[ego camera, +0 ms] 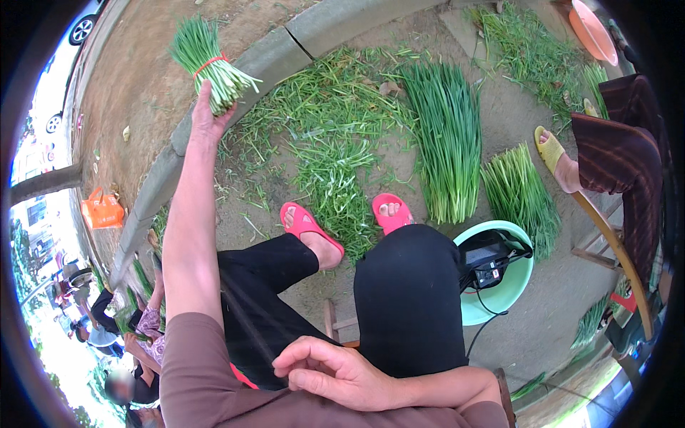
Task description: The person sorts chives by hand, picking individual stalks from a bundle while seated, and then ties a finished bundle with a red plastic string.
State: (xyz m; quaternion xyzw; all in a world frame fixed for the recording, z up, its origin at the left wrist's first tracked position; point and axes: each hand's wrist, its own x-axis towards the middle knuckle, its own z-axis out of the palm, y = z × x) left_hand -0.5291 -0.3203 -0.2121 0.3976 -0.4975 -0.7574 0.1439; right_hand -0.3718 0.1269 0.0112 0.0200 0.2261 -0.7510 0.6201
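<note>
My left hand (210, 119) is stretched far out to the upper left, over the concrete curb. It grips the pale stem ends of a bundle of green chives (206, 64), bound with a red band (210, 65). Close to my body, my right hand (342, 374) hovers in front of my brown shirt, fingers loosely bent, with nothing visible in it. A large pile of long chives (444, 144) lies on the ground ahead to my right. Beside it is a shorter pile (519, 198), its pale ends pointing away from me.
Chive trimmings (337, 155) cover the ground around my pink slippers. A mint-green bucket (497, 313) holding a black bag and cable stands by my right knee. The curb (278, 51) arcs ahead. An orange bag (103, 209) sits left; a seated person's leg (615, 150) is at right.
</note>
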